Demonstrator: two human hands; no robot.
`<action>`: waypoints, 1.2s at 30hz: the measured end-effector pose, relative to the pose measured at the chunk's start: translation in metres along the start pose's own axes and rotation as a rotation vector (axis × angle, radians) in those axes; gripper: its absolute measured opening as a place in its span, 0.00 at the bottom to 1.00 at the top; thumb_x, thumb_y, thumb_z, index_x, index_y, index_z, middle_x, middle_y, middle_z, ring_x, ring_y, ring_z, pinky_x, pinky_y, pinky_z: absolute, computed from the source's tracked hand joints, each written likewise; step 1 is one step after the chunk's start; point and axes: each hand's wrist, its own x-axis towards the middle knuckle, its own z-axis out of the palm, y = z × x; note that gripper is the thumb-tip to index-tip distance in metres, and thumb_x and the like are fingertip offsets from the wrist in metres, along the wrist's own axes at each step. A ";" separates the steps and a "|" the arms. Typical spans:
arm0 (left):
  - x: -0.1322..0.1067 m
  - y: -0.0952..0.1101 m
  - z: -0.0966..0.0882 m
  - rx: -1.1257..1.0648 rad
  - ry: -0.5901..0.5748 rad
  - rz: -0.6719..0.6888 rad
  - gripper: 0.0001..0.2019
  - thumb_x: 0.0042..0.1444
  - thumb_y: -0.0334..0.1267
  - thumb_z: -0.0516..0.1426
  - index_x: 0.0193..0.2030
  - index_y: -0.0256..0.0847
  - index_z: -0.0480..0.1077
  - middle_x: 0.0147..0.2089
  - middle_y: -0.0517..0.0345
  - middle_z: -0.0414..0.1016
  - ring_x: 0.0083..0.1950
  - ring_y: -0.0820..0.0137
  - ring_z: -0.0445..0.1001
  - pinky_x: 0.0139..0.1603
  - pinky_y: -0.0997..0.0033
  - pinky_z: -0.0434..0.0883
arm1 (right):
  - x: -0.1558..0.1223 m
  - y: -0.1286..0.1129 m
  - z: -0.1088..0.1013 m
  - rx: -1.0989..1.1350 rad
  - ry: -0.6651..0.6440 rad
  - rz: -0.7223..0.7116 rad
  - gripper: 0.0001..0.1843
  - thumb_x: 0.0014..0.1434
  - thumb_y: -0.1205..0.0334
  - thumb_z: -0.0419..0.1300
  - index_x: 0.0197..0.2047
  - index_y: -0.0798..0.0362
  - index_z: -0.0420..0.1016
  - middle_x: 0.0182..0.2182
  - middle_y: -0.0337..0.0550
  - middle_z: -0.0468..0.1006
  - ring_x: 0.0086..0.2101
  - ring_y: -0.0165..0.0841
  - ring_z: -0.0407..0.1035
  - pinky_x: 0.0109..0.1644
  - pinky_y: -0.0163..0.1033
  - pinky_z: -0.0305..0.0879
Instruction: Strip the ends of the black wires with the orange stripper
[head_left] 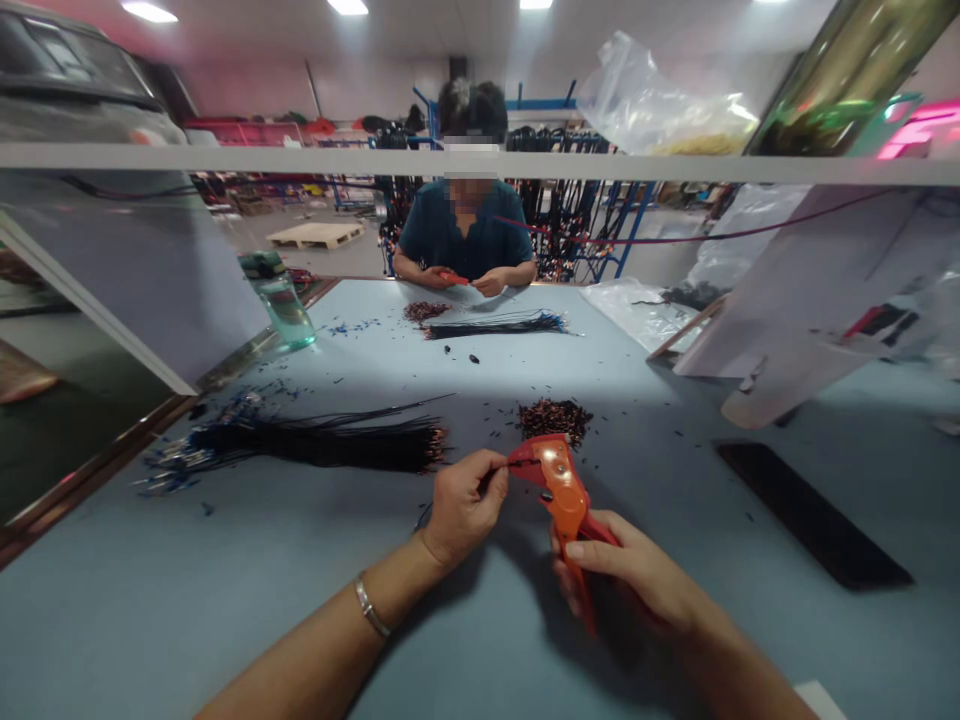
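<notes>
My right hand [622, 560] is wrapped round the handles of an orange and red wire stripper [564, 490], its head tilted to the left. Between thumb and fingers, my left hand [466, 503] pinches a thin black wire [509, 463] at the stripper's jaw. Most of that wire is hidden by the hand. Left of my hands lies a bundle of black wires [322, 440] with bare copper ends facing right and blue-and-silver ends at the left. A pile of small black and copper offcuts [555, 420] sits just behind the stripper's head.
Across the table [262, 590] a co-worker [465, 235] holds a red tool over another wire bundle [499, 325]. A green bottle [285, 310] stands at the left. On the right lie a long black flat object [814, 510] and a plastic bag [645, 310]. A shelf [300, 160] spans overhead.
</notes>
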 end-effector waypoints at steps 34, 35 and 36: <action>0.004 -0.006 0.002 0.094 -0.011 -0.120 0.10 0.57 0.35 0.51 0.29 0.36 0.71 0.21 0.63 0.68 0.22 0.77 0.63 0.26 0.80 0.59 | 0.004 -0.004 0.011 0.181 0.146 -0.027 0.15 0.49 0.54 0.64 0.30 0.55 0.66 0.18 0.35 0.69 0.16 0.26 0.64 0.20 0.30 0.59; 0.005 -0.008 0.002 0.088 -0.001 -0.136 0.10 0.56 0.36 0.52 0.29 0.36 0.72 0.21 0.63 0.68 0.22 0.77 0.63 0.26 0.80 0.60 | 0.003 -0.006 0.008 0.200 0.177 -0.040 0.14 0.49 0.54 0.64 0.31 0.55 0.66 0.18 0.35 0.69 0.16 0.26 0.64 0.20 0.30 0.59; 0.005 -0.009 0.002 0.080 0.007 -0.148 0.10 0.56 0.36 0.52 0.29 0.37 0.72 0.21 0.63 0.68 0.23 0.77 0.63 0.26 0.80 0.60 | 0.002 -0.008 0.005 0.212 0.204 -0.054 0.14 0.49 0.54 0.64 0.31 0.55 0.66 0.18 0.35 0.69 0.17 0.26 0.64 0.20 0.30 0.59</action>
